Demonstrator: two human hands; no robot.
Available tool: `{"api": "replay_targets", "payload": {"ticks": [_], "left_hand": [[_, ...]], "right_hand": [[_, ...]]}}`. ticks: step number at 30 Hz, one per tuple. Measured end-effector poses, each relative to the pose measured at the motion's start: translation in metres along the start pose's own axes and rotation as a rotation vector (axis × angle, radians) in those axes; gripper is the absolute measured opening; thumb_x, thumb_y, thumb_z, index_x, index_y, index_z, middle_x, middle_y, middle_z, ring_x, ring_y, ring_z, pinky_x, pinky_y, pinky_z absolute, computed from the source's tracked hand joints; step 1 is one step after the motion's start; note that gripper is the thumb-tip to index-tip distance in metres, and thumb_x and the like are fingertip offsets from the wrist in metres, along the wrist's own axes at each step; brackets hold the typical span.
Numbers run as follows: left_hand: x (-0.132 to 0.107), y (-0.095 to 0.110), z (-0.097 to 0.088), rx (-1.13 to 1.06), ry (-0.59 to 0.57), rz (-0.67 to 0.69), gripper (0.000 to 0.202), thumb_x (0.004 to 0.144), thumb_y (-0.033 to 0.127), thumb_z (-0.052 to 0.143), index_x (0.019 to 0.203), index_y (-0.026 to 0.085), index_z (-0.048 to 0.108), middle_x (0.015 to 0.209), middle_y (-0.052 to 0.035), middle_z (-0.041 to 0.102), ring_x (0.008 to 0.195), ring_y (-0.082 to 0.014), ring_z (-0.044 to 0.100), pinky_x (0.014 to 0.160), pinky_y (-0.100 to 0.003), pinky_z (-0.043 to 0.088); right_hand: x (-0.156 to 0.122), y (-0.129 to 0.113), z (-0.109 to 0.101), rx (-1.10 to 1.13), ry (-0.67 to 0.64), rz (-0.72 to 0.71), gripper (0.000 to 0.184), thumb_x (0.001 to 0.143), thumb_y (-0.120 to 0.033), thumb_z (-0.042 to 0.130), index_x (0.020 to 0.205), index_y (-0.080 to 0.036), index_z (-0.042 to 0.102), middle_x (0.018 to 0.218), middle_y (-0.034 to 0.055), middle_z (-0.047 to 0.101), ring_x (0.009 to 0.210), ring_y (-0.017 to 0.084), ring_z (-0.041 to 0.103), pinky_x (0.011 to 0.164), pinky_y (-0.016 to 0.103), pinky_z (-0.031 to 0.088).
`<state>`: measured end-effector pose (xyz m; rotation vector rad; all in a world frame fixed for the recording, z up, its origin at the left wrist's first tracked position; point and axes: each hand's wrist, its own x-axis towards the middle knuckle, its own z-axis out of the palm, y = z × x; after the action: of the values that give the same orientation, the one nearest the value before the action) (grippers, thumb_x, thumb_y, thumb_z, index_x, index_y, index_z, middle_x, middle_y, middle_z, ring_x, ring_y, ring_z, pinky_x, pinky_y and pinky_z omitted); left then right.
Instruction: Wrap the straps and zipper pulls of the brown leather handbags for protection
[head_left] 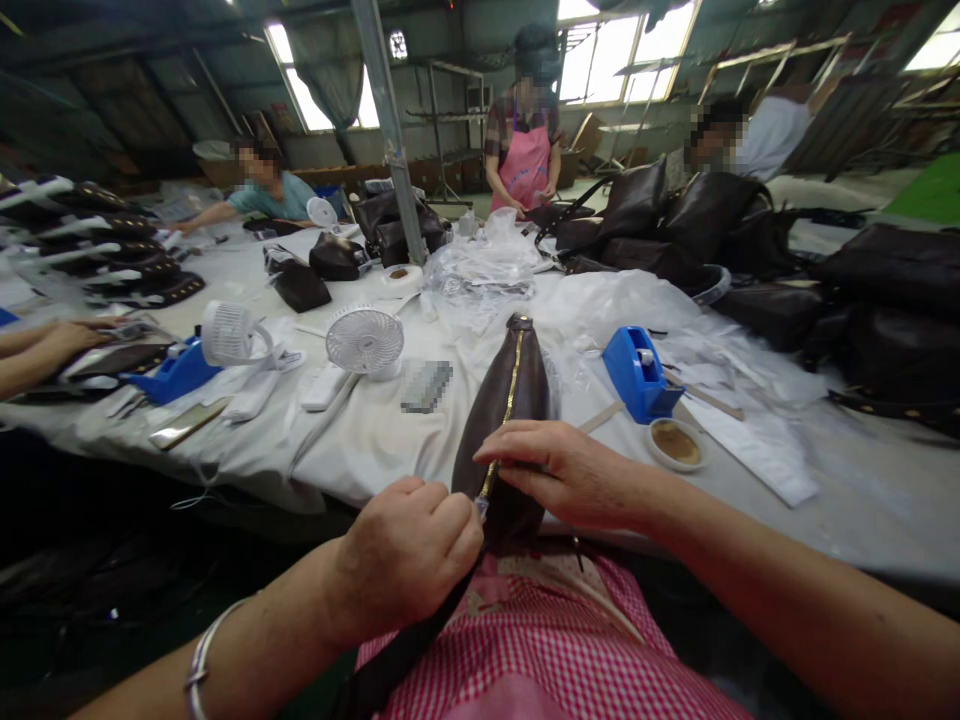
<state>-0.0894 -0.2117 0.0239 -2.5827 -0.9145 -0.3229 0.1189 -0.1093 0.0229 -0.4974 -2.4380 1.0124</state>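
A dark brown leather bag (480, 440) with a gold-toothed zipper (514, 375) lies lengthwise at the table's near edge, against my apron. My left hand (412, 545) is closed at the near end of the zipper, at the zipper pull (482, 506); the curled fingers hide most of the grip. Across the bag's top rests my right hand (559, 465), its fingers stretched out over the zipper and pressing lightly on the leather. A dark strap (409, 650) runs down from the bag under my left forearm.
Beyond the bag lie clear plastic bags (487, 260). A blue tape dispenser (637, 375) and a round dish (676, 445) stand right; a white fan (365, 340) stands left. Dark bags (637, 215) are piled at the back right. Another person's hands (67, 340) work at far left.
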Motion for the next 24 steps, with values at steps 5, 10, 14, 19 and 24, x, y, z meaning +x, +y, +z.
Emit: {"api": "replay_targets", "payload": {"ticks": [5, 10, 14, 19, 24], "left_hand": [[0.006, -0.003, 0.001, -0.005, 0.044, 0.026, 0.019, 0.095, 0.014, 0.044, 0.087, 0.015, 0.061, 0.066, -0.0001, 0.057, 0.058, -0.0192, 0.053, 0.050, -0.036, 0.035], [0.009, -0.005, -0.002, -0.030, 0.018, 0.119, 0.023, 0.096, 0.017, 0.041, 0.087, 0.014, 0.063, 0.068, -0.0011, 0.058, 0.060, -0.0194, 0.055, 0.052, -0.037, 0.038], [0.008, -0.003, -0.001, -0.043, 0.024, 0.129, 0.021, 0.095, 0.016, 0.043, 0.092, 0.012, 0.064, 0.069, -0.0014, 0.059, 0.058, -0.0192, 0.054, 0.051, -0.037, 0.037], [0.007, -0.004, 0.001, -0.049, 0.058, 0.114, 0.024, 0.096, 0.015, 0.040, 0.096, 0.010, 0.064, 0.072, -0.0030, 0.063, 0.060, -0.0188, 0.055, 0.052, -0.036, 0.036], [0.009, -0.005, 0.000, -0.056, 0.077, 0.094, 0.021, 0.096, 0.014, 0.042, 0.094, 0.011, 0.063, 0.067, -0.0013, 0.059, 0.056, -0.0181, 0.052, 0.051, -0.036, 0.034]], "right_hand": [[0.027, 0.009, 0.003, 0.029, -0.341, -0.144, 0.056, 0.076, 0.006, 0.048, 0.126, -0.014, 0.064, 0.116, 0.0106, 0.070, 0.108, 0.020, 0.063, 0.096, 0.032, 0.047], [0.045, 0.014, 0.006, 0.094, -0.571, -0.147, 0.061, 0.071, 0.008, 0.046, 0.125, -0.015, 0.064, 0.118, 0.0084, 0.071, 0.104, 0.020, 0.065, 0.090, 0.028, 0.048], [0.046, 0.016, -0.005, 0.178, -0.629, -0.121, 0.066, 0.071, 0.010, 0.045, 0.130, -0.015, 0.061, 0.123, 0.0065, 0.068, 0.110, 0.017, 0.063, 0.095, 0.024, 0.045], [0.035, 0.017, -0.020, 0.187, -0.530, -0.106, 0.050, 0.083, -0.003, 0.058, 0.133, -0.007, 0.058, 0.105, 0.0097, 0.073, 0.094, 0.015, 0.066, 0.088, 0.023, 0.049], [0.026, 0.015, -0.017, 0.199, -0.405, 0.025, 0.043, 0.083, -0.007, 0.063, 0.126, -0.011, 0.065, 0.094, 0.0050, 0.075, 0.082, 0.013, 0.067, 0.078, 0.021, 0.052]]}}
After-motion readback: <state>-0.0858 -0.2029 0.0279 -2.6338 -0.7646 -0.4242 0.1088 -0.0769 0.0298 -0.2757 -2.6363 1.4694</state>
